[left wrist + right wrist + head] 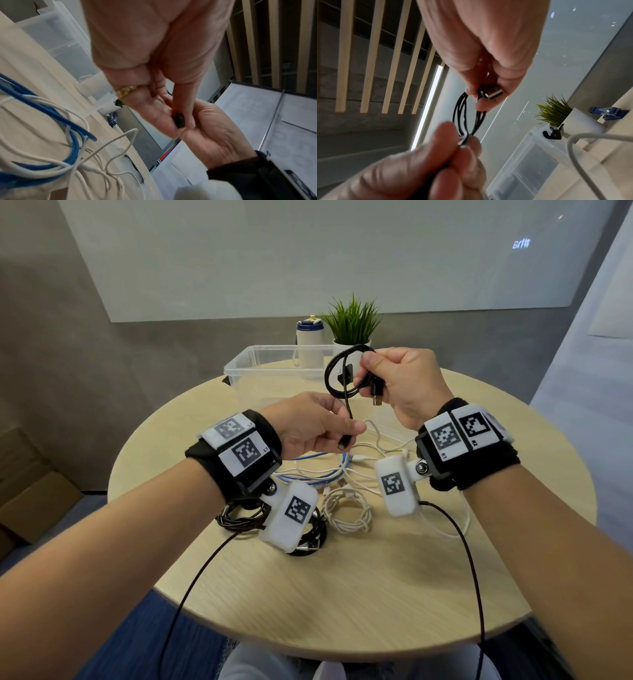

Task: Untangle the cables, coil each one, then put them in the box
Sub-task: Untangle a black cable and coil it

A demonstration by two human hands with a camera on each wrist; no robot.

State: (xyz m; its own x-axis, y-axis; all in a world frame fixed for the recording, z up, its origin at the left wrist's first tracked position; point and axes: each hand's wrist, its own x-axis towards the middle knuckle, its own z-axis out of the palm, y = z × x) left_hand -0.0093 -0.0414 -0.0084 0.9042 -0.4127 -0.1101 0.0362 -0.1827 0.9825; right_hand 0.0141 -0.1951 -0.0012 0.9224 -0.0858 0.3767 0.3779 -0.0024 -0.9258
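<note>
My right hand (374, 373) holds a black cable (330, 378) wound into a small loop above the table, with its metal USB plug (491, 93) sticking out under the fingers. Just below it, my left hand (342, 430) pinches the cable's free end at its small black plug (179, 120). A clear plastic box (239, 364) stands open behind the hands. Under my wrists on the table lie a blue cable (310, 475), tangled white cables (347, 510) and coiled black cables (239, 520).
The round wooden table (342, 594) has its front edge close to me. A potted plant (352, 323) and a white bottle with a blue lid (310, 344) stand behind the box. Black leads hang from both wrist cameras.
</note>
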